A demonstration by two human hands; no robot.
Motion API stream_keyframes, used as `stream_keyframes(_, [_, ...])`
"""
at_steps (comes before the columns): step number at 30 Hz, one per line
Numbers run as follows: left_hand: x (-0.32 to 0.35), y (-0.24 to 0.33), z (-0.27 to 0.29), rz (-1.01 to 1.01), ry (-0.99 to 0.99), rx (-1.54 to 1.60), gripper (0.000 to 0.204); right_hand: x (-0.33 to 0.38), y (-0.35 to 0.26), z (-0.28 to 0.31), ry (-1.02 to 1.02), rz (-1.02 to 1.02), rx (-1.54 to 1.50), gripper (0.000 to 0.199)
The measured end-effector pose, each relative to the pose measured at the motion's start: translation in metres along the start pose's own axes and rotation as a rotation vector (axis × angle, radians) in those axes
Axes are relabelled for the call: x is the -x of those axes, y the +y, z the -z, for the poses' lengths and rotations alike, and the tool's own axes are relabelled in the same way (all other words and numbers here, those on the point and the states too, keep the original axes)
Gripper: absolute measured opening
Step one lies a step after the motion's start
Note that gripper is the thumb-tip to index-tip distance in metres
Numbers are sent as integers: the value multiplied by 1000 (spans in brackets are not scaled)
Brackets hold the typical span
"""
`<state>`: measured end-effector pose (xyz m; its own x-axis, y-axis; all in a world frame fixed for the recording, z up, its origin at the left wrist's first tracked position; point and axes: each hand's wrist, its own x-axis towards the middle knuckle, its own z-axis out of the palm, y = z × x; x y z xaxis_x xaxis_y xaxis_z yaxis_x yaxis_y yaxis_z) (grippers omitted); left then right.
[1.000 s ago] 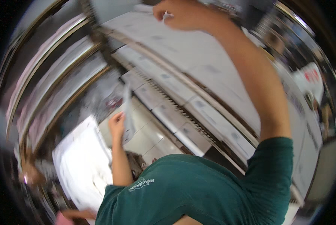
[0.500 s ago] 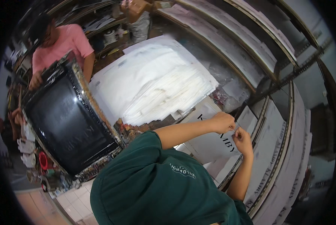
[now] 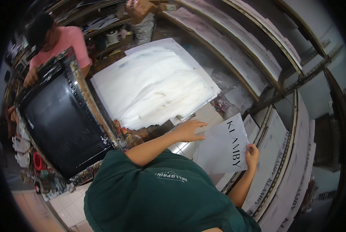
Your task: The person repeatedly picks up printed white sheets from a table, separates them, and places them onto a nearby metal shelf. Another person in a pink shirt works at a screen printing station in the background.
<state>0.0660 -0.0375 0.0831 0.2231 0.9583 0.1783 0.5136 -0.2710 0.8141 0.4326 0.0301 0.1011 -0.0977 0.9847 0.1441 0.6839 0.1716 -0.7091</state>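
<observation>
the right hand (image 3: 252,155) pinched one thin, pale-grey rectangular sheet (image 3: 222,148) with black lettering; the left hand (image 3: 187,131), fingers spread, was near it

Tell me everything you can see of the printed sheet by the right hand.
The printed sheet is thin, pale grey-white and roughly four-sided, with large dark lettering near its right edge. Paper or plastic, I can't tell. It slants in view, below and right of the white stack. The right hand grips its right edge; the left hand is by its left edge, contact unclear.
</observation>
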Motion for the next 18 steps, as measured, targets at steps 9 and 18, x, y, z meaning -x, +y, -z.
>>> stream_keyframes(9, [3, -22, -9, 41, -132, 128, 55, 36, 29, 6, 35, -180, 41, 39])
stream_keyframes(18, [-17, -9, -28, 42, -294, 198, 57, 92, 30, 11, 144, -297, 152, 36])
